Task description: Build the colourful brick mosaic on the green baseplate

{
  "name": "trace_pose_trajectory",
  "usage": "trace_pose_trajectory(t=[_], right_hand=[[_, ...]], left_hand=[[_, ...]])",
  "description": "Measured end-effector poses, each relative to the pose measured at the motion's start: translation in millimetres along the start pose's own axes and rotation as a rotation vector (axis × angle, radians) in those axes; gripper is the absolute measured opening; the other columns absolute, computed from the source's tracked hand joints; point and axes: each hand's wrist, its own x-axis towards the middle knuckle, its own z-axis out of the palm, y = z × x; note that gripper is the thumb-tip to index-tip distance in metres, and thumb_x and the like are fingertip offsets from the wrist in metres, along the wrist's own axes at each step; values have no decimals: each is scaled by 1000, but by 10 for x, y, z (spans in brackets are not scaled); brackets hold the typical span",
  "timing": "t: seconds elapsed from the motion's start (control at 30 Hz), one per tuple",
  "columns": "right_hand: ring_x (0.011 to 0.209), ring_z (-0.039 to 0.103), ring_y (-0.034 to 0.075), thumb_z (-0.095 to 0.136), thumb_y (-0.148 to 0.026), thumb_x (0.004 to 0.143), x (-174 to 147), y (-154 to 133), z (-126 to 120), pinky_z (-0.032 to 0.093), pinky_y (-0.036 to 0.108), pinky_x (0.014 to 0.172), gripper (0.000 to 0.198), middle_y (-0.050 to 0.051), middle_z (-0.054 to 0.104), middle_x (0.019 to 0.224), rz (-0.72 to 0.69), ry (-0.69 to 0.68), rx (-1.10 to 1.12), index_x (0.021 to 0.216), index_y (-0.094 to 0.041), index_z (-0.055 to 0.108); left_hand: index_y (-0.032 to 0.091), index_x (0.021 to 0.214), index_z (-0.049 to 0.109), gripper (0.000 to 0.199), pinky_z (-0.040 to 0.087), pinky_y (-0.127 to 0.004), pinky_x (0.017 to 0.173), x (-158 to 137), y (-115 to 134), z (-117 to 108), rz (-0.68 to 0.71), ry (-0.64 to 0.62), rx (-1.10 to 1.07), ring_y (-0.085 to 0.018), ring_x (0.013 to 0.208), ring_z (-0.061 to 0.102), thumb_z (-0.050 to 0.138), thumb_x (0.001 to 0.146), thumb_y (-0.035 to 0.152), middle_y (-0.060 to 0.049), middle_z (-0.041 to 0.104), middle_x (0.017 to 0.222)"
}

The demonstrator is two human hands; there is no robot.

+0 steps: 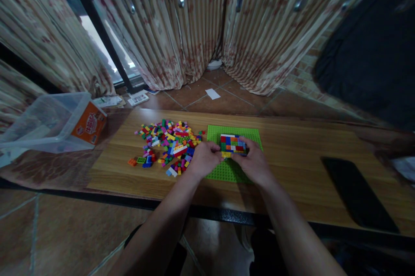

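A block of multicoloured toy bricks (232,143) sits over the green studded baseplate (214,131), its top a patchwork of red, blue, green, white and yellow. My right hand (254,161) grips its right side, fingers at the far corner and thumb along the near edge. At the left edge, my left hand (206,157) has its fingers curled together by the near corner; whether a small brick is pinched there is too small to see. Just left of that hand spreads a pile of loose bricks (168,131) in many colours.
A clear plastic bin (42,140) with an orange label lies at the table's left end. On the right of the wooden table (292,150) is a dark flat slab (358,191). Striped curtains (194,30) hang behind, and a white paper (212,93) lies on the floor.
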Motion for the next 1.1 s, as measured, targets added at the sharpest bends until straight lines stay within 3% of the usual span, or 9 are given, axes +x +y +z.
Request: trace_pose_trajectory(t=[0.3,0.6,0.8,0.97,1.1], right_hand=[[118,55,29,65,-30,69,-2,41,25,42,51,101,54,13,60,123,-48,16,3,122,-20,58],[120,53,29,63,-37,74,16,66,-84,42,50,101,59,15,57,129,-74,-39,19,128,-18,54],[131,44,28,51,-31,83,132,58,-128,33,52,110,48,12,53,136,-264,-5,-42,131,-21,53],[122,52,26,43,-29,88,200,83,-139,37,48,107,44,9,61,128,-307,-110,-133,130,-22,56],[114,58,26,44,-29,88,207,157,-262,41,48,103,38,9,67,120,-278,-97,-199,120,-22,64]], left_hand=[[12,84,69,15,46,-20,52,10,-27,26,-99,-3,-100,-11,54,62,59,73,9,0,67,59],[13,79,67,11,44,-19,52,-27,-24,5,-13,-32,-54,-11,56,61,58,73,14,1,66,60],[14,76,65,15,43,-18,53,-41,-26,-15,46,-61,25,-10,58,60,50,74,10,1,66,63],[14,78,66,18,44,-20,55,-100,75,-15,83,-84,72,-13,61,62,49,75,10,0,66,63],[14,80,67,16,46,-21,60,-144,134,27,117,-123,107,-14,67,63,55,71,9,-1,69,71]])
